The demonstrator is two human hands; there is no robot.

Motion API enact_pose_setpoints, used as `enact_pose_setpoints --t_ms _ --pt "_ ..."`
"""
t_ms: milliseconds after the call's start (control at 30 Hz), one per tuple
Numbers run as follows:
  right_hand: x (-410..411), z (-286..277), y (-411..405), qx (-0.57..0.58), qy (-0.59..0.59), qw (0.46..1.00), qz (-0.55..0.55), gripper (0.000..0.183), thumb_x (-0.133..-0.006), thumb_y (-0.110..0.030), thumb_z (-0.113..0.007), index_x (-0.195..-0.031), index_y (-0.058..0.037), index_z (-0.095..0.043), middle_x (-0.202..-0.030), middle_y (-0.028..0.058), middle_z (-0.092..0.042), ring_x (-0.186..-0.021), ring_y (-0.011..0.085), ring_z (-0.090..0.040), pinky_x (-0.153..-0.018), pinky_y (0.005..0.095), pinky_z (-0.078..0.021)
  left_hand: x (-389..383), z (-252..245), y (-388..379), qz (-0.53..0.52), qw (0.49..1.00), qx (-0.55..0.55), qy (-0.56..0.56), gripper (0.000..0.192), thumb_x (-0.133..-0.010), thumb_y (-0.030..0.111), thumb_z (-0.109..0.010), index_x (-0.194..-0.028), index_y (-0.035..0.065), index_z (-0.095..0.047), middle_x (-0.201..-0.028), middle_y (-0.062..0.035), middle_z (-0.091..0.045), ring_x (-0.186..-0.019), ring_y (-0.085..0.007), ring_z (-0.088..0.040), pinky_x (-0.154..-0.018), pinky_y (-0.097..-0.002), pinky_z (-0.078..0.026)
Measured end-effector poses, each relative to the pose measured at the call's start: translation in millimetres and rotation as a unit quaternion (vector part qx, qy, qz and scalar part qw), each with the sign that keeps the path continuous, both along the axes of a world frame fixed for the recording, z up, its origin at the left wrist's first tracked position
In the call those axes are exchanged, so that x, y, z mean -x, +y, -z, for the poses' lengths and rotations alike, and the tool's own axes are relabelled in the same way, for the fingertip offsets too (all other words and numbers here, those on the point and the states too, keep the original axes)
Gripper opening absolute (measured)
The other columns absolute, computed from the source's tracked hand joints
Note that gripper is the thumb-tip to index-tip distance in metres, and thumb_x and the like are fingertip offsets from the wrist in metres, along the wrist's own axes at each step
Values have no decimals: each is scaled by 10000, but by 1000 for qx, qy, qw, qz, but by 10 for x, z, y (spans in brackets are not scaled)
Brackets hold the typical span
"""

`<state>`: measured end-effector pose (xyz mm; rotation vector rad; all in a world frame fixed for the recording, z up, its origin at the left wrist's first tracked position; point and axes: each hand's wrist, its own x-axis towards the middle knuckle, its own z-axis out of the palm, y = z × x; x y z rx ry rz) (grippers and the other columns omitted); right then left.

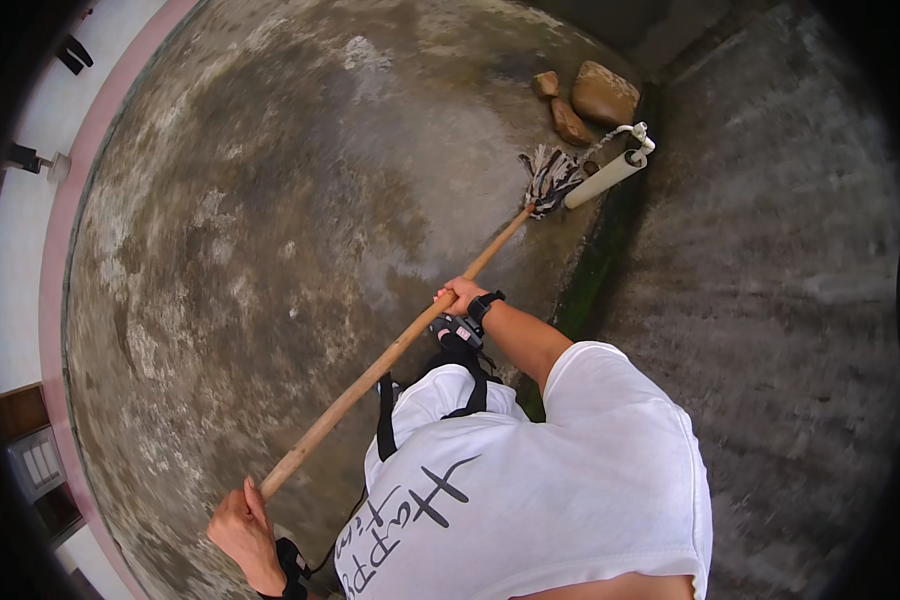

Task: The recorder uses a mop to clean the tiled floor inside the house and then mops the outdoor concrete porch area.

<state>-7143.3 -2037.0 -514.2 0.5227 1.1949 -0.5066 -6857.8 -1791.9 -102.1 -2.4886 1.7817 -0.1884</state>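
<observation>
A long wooden mop handle (375,371) slants across the view in front of me. My left hand (241,529) is closed around its near end at the lower left. Farther along the shaft, my right hand (461,295) grips it near the middle. Both wrists wear black straps. At the far end, the mop head (551,178) of dark and pale cloth strips rests on wet concrete. Beside it stands a white plastic pipe (606,180) topped by a tap (641,136). What looks like a stream of water runs from the tap toward the mop head.
A large brown stone (604,94) and two smaller stones (568,122) lie beyond the tap. A grey concrete wall (757,300) rises on the right, with green moss (596,277) along its base. A pink border (56,247) edges the stained concrete floor (232,225) on the left.
</observation>
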Motion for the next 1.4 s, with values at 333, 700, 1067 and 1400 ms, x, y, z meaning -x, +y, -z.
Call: enact_pose_setpoints --t_ms 333,700,1067,1400 --pt "-49 -39 -9 -16 62 998 -2 65 -818 -87 -390 -765 -50 -400 -657 64 -415 -560 174 -427 -595 358 -431 1 68 95 -28 999 -36 15 420 -825 241 -525 -490 3 -437 -444 -166 -399 -395 -328 -399 -391 -396 -303" --pt "-339 -851 -58 111 -35 985 125 226 -755 -83 -399 -549 -124 -318 -446 -2 -282 -379 149 -314 -463 316 -351 -1168 687 713 -165 977 -43 126 551 -886 320 -383 -493 -42 -516 -400 -169 -394 -365 -304 -402 -439 -390 -315" --pt "-253 -531 94 -8 -50 994 96 258 -742 -72 -426 -530 -120 -287 -422 -13 -267 -353 134 -264 -423 288 -326 -550 -168 418 -40 999 16 -3 404 -862 141 -433 -494 -24 -412 -420 -159 -341 -373 -301 -360 -396 -365 -275" --pt "-212 -897 -56 39 -38 996 71 289 -750 -76 -391 -501 -132 -257 -404 -18 -245 -345 129 -247 -425 282 -324 -765 634 856 -70 988 128 48 405 -870 151 -418 -497 -7 -409 -439 -156 -353 -378 -301 -359 -394 -371 -278"
